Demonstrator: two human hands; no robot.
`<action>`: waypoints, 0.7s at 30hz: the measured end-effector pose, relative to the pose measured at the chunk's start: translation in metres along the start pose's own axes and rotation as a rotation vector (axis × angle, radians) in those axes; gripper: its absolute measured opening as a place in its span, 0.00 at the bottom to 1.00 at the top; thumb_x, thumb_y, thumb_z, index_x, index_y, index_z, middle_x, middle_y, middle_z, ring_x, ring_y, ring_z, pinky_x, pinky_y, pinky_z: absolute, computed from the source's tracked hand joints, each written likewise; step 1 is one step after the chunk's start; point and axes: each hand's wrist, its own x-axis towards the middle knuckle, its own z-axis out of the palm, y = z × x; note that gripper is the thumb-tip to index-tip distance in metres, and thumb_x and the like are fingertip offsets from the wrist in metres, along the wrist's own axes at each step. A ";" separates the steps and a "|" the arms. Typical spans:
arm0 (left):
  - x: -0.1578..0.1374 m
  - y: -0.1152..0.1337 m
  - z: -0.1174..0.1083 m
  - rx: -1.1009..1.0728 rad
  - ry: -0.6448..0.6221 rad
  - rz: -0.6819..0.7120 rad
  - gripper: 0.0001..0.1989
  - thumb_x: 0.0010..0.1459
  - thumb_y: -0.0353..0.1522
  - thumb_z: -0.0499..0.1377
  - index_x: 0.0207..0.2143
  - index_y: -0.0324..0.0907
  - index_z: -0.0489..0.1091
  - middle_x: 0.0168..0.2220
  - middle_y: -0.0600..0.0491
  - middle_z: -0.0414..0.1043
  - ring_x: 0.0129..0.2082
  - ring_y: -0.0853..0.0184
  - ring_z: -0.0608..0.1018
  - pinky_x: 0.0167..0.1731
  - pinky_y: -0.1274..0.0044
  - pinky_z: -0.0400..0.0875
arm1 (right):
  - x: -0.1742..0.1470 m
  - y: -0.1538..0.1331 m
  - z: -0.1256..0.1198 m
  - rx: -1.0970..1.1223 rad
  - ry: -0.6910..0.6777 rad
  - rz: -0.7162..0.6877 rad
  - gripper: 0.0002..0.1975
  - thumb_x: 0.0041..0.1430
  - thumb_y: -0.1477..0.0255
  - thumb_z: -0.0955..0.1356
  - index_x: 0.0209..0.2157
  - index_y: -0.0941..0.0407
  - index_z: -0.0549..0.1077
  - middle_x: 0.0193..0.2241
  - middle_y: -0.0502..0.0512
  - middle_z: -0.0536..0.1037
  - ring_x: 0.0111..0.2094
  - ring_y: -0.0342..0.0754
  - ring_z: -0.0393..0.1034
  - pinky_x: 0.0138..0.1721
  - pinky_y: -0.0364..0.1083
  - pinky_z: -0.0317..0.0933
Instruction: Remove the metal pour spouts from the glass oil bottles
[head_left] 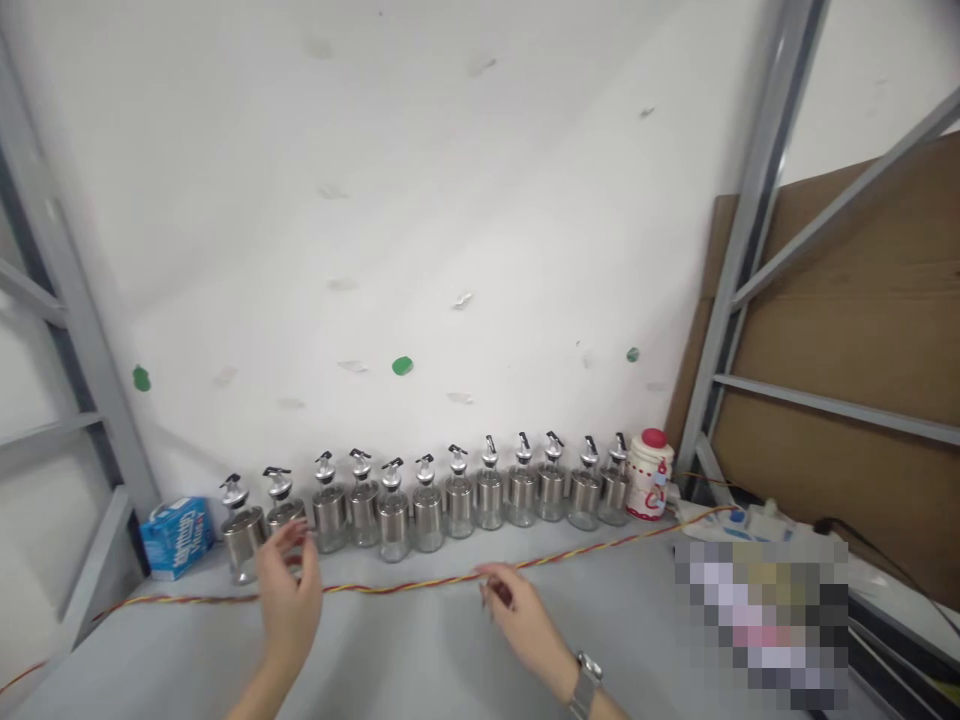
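My left hand is raised in front of the second dispenser bottle from the left, partly covering it. Its fingers are bent, with a gap to the thumb, and nothing shows in them. Over the grey shelf top, my right hand hovers by the twisted red and yellow cord. Its fingers curl loosely, apart and holding nothing visible; a metal watch circles that wrist. Several upright glass bottles with steel sleeves and black-tipped pour spouts stand in a row along the wall.
A blue box stands at the row's left end, a cream jar with a red lid at its right. Grey metal posts frame both sides. Cardboard leans at the right, above cables and a blurred-out item.
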 end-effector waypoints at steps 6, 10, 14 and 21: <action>-0.056 0.007 0.029 -0.195 -0.273 -0.206 0.18 0.49 0.42 0.53 0.40 0.42 0.60 0.39 0.49 0.66 0.32 0.63 0.72 0.30 0.73 0.66 | 0.041 0.006 -0.097 -0.348 0.597 -0.080 0.19 0.46 0.73 0.60 0.42 0.58 0.68 0.36 0.57 0.69 0.36 0.49 0.65 0.37 0.46 0.61; -0.065 -0.011 0.031 -0.257 -0.286 -0.307 0.21 0.46 0.45 0.55 0.40 0.42 0.60 0.36 0.50 0.67 0.30 0.63 0.73 0.28 0.73 0.66 | 0.073 0.021 -0.163 -0.498 0.877 0.023 0.23 0.46 0.72 0.59 0.46 0.65 0.64 0.41 0.67 0.66 0.45 0.56 0.57 0.46 0.54 0.51; -0.059 -0.017 0.032 -0.268 -0.294 -0.317 0.23 0.44 0.47 0.55 0.39 0.42 0.61 0.34 0.51 0.67 0.29 0.63 0.73 0.27 0.73 0.66 | 0.099 0.034 -0.194 -0.636 0.972 0.135 0.23 0.47 0.71 0.61 0.45 0.67 0.63 0.42 0.72 0.67 0.46 0.60 0.56 0.45 0.55 0.47; -0.089 0.038 0.002 -0.124 -0.486 -0.227 0.19 0.48 0.48 0.52 0.38 0.47 0.64 0.25 0.54 0.68 0.23 0.64 0.71 0.23 0.71 0.67 | 0.122 0.049 -0.207 -0.756 0.913 0.288 0.13 0.47 0.65 0.63 0.30 0.61 0.70 0.30 0.67 0.74 0.36 0.59 0.65 0.34 0.51 0.53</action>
